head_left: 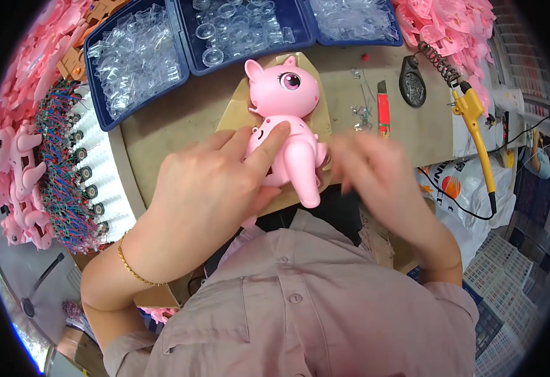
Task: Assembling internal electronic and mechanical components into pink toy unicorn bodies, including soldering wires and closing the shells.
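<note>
A pink plastic toy pony (pixel 297 151) lies on a tan board on the table, its large-eyed head toward the far side. My left hand (pixel 215 166) is closed over the toy's body, the index finger stretched along its chest. Just right of the toy's legs is my right hand (pixel 372 163), its fingers bent and smeared by motion. Whether anything is between those fingers is not clear. The tan board (pixel 234 113) shows around the toy's head and sides.
Blue bins (pixel 184 60) of clear plastic parts line the far edge. To the right lie a red utility knife (pixel 383 113), a black oval dish (pixel 412 81) and a yellow-handled tool (pixel 473 113) on a coil. Wired speakers (pixel 86 173) and pink shells (pixel 21 163) crowd the left.
</note>
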Available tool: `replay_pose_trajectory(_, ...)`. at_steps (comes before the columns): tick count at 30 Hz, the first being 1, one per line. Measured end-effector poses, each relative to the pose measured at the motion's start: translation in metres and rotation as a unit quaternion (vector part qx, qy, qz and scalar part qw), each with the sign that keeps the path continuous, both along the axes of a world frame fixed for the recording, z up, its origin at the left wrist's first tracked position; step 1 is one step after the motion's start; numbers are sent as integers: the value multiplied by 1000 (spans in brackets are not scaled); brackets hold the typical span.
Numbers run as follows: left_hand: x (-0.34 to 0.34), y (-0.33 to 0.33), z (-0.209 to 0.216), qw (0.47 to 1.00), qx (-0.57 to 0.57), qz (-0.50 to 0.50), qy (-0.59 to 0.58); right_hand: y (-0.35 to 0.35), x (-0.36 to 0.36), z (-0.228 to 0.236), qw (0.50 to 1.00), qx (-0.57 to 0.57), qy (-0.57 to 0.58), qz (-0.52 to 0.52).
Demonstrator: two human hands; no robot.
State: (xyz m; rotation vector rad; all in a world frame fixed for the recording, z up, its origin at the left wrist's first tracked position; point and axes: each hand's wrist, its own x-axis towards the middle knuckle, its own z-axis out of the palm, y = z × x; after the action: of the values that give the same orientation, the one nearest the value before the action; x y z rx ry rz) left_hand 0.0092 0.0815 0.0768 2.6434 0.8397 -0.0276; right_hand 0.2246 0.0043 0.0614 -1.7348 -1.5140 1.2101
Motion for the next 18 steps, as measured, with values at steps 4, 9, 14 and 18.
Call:
replay_pose_trajectory(4,4,1,1,1000,9,-25,1,84,-2,-22,901,387,-187,64)
replay_pose_trajectory(9,8,0,-3,999,29,-15,23,112,-22,-45,898,336,-246,142)
replay_pose_trajectory(14,7,0,-1,999,33,-23,16,112,-28,-48,922,291,-241,87)
replay_pose_trajectory(18,0,-1,-15,988,56,26,-143,111,-18,-41,921,346,-163,73)
